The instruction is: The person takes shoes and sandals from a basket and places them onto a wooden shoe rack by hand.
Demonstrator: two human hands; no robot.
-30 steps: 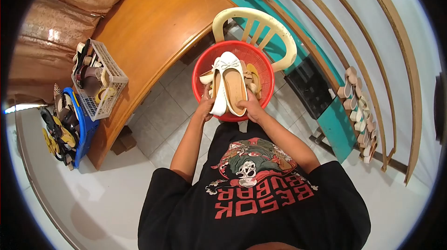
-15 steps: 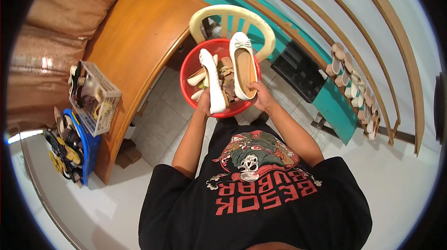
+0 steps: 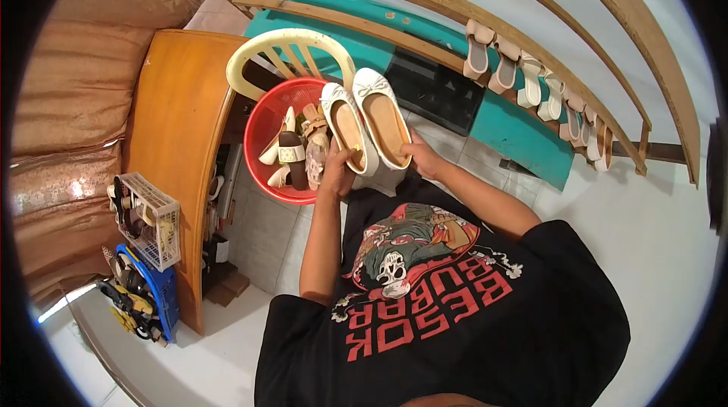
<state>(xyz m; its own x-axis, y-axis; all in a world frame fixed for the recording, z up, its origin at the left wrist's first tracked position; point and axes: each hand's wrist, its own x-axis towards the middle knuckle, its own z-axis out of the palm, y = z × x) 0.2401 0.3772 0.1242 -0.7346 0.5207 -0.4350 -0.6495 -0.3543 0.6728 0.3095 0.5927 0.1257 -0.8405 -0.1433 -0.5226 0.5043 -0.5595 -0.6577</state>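
My left hand [image 3: 339, 170] grips a white ballet flat [image 3: 348, 128] by its heel end, thumb over the tan insole. In my right hand [image 3: 422, 158] is the matching white ballet flat [image 3: 384, 117], also held at the heel. Both shoes have small bows on the toes, which point away from me, and they are side by side. Just left of them a red plastic basket [image 3: 254, 151] holds several shoes, among them a brown sandal with a white strap [image 3: 291, 155]. The basket rests on a cream plastic chair [image 3: 241, 66].
Several pairs of sandals [image 3: 528, 82] line a wooden rack [image 3: 425, 4] along the wall. A black panel [image 3: 434, 89] lies on a teal board [image 3: 523, 148]. To the left stand an orange wooden desk [image 3: 173, 119], a white crate [image 3: 163, 229] and a blue basket [image 3: 163, 297], both with footwear.
My hands have brought the two flats closer together and moved them off the basket's middle toward its right side. The left shoe has turned insole-up. My view has swung right.
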